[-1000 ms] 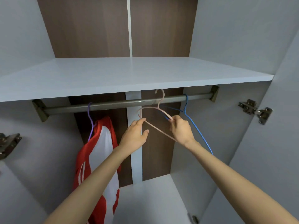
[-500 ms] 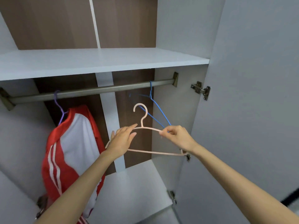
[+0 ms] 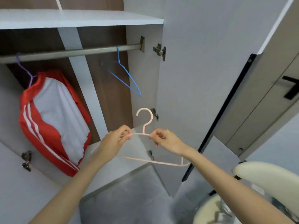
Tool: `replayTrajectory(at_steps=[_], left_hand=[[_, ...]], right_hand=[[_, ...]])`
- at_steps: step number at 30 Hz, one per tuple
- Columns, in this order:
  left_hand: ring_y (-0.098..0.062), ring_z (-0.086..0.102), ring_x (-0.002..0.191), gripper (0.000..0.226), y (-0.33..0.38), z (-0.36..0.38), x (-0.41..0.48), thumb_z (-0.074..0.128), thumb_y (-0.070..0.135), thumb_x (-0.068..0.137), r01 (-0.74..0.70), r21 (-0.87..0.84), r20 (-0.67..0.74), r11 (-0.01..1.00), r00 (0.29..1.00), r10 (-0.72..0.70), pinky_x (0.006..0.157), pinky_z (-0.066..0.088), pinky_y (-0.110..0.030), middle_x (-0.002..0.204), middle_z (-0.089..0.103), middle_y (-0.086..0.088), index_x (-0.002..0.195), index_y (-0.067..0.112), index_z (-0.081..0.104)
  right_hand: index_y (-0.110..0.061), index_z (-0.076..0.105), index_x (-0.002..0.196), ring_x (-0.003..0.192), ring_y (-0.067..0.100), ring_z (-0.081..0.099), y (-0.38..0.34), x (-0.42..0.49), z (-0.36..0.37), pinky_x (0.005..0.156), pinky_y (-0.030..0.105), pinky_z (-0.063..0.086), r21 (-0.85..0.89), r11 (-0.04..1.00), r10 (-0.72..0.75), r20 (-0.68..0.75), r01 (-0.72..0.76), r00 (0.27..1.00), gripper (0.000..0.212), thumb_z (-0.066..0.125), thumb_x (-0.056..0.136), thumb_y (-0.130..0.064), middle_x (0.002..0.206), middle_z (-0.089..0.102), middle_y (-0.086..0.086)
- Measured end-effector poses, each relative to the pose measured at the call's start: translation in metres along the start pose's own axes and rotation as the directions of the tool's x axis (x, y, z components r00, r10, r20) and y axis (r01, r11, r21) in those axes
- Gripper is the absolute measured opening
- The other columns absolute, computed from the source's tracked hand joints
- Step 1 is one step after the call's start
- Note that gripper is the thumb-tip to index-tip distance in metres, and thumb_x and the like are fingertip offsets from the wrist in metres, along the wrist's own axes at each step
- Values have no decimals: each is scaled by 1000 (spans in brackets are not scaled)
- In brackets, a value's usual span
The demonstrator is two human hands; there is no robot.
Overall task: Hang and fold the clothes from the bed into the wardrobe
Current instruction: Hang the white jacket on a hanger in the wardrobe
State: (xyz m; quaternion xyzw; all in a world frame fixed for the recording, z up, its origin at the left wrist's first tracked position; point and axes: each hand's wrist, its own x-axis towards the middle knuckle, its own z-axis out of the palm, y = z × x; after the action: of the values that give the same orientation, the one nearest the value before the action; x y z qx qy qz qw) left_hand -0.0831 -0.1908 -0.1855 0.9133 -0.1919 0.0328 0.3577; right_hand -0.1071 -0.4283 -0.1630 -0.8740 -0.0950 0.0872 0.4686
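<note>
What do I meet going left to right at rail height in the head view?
Purple hanger → blue hanger → rail bracket → door hinge → black door handle.

Rail (image 3: 72,52): blue hanger (image 3: 129,76), purple hanger (image 3: 31,80)

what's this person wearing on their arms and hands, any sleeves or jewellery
Nothing shows. The left forearm and right forearm are bare to the frame edge, no sleeves in view. The left hand and right hand wear no gloves, and no watch, bracelet or ring is visible.
</note>
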Motion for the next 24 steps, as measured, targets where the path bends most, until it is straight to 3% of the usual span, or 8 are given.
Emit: replayTrajectory(at_steps=[5,9,13,17,21,24], left_hand=[[1,63,87,3,39,24,-36,61,33,92,-71,-41,81,997,994,74,80,53,-37,86,67,18,89,33,60],[0,62,88,2,59,41,-68,63,29,91,-138,-67,128,988,981,145,80,52,-37,89,66,16,90,29,64],[-2,63,90,8,69,62,-107,63,22,92,-159,-102,210,982,961,177,81,51,-32,95,68,13,97,23,70],[0,64,91,10,82,84,-146,66,19,90,-153,-168,308,974,930,200,82,48,-17,97,70,10,98,19,72],[4,63,87,9,108,113,-176,68,15,88,-170,-252,416,953,870,265,78,43,-5,93,71,7,95,15,73],[3,63,89,10,129,140,-193,67,16,89,-211,-277,476,937,818,324,81,45,-9,94,71,10,97,18,72]], right_hand=[[-27,60,78,56,1,48,4,-65,11,58,13,36,62,998,18,-49,-15,999,20,55,97,-29,60,58,-10],[-13,61,81,54,3,42,16,-125,24,57,15,34,84,994,85,-150,-73,985,22,56,97,-28,59,56,-10],[-6,61,85,60,10,43,32,-190,42,63,25,36,84,980,198,-249,-182,948,25,56,97,-28,65,59,-5],[-7,63,82,69,9,52,42,-255,59,72,27,42,131,944,329,-292,-303,898,25,56,97,-26,72,62,-5],[-23,61,67,65,-4,54,52,-314,71,68,13,41,216,906,413,-274,-363,869,30,57,97,-25,83,68,5],[-16,64,62,68,4,54,66,-356,74,69,18,41,256,874,482,-354,-412,802,36,58,96,-27,77,68,-1]])
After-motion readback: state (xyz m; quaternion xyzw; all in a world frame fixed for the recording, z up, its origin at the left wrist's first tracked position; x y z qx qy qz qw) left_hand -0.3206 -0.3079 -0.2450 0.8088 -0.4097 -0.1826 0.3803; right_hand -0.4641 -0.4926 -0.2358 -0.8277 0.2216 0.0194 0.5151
